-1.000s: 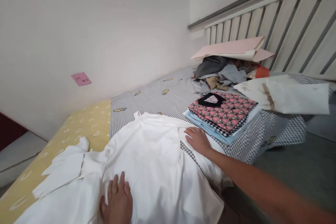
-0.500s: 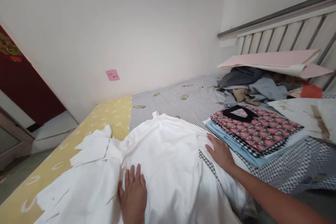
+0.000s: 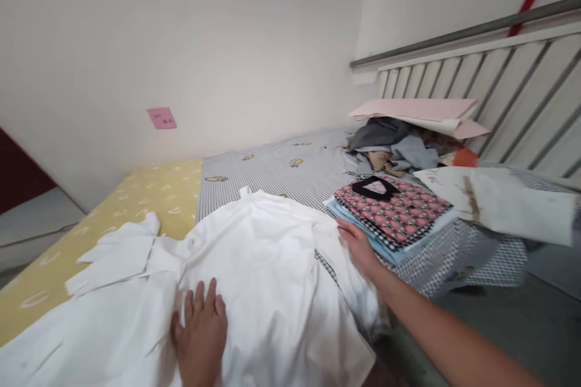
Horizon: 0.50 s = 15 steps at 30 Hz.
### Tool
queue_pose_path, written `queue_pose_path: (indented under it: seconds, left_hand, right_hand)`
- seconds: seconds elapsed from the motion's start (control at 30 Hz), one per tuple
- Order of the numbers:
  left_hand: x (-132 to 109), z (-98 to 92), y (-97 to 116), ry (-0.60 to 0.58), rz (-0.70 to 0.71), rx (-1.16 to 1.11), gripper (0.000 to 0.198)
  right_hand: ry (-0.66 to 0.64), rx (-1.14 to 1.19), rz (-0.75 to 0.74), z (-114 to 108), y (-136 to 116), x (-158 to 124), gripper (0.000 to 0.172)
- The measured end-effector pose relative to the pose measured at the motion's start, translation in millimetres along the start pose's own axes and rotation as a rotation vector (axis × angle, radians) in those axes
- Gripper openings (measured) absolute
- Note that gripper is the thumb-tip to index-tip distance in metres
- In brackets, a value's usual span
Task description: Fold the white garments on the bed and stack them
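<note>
A white garment (image 3: 258, 254), its fabric slightly wrinkled, lies spread out over the bed-like surface. My left hand (image 3: 202, 329) rests flat on its left part, fingers spread. At the right, my right hand (image 3: 361, 251) lies along the outer edge of the garment's sleeve (image 3: 336, 248), its fingers stretched out. Right beside those fingertips is a stack of folded clothes, topped by a pink-patterned garment with a black collar (image 3: 402, 208). Flat white fabric pieces (image 3: 120, 257) lie to the left, partly overlapping the garment.
Yellow cloth (image 3: 149, 190) and checked cloth (image 3: 254, 172) cover the surface. A heap of grey and brown fabric (image 3: 394, 142) sits at the back right under pink sheets (image 3: 417, 109). A stained white cloth (image 3: 503, 196) hangs near the right edge, before a slatted rail (image 3: 476, 84).
The view has turned to the right, so everything appears further left. My right hand's fingers have drawn closer together on the sleeve. My left hand stays flat on the garment.
</note>
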<state>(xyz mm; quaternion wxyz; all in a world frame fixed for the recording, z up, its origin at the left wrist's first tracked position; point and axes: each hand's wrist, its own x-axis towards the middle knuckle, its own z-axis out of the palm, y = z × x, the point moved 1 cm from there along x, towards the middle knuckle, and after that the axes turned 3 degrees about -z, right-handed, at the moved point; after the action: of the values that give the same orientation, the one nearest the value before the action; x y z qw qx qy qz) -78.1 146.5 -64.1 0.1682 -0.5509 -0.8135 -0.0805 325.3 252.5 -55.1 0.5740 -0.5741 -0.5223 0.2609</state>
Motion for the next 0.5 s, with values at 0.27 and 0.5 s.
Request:
queue_pose_path:
  seconds: [0.27, 0.5]
  left_hand:
    - [3.5, -1.0, 0.9, -0.023, -0.003, -0.056, 0.059]
    - [6.5, 5.4, -4.7, -0.057, -0.012, -0.08, 0.062]
  right_hand:
    - [0.315, 0.269, 0.514, -89.5, 44.0, -108.3, 0.051]
    - [0.14, 0.007, 0.576, -59.3, 65.5, -128.7, 0.056]
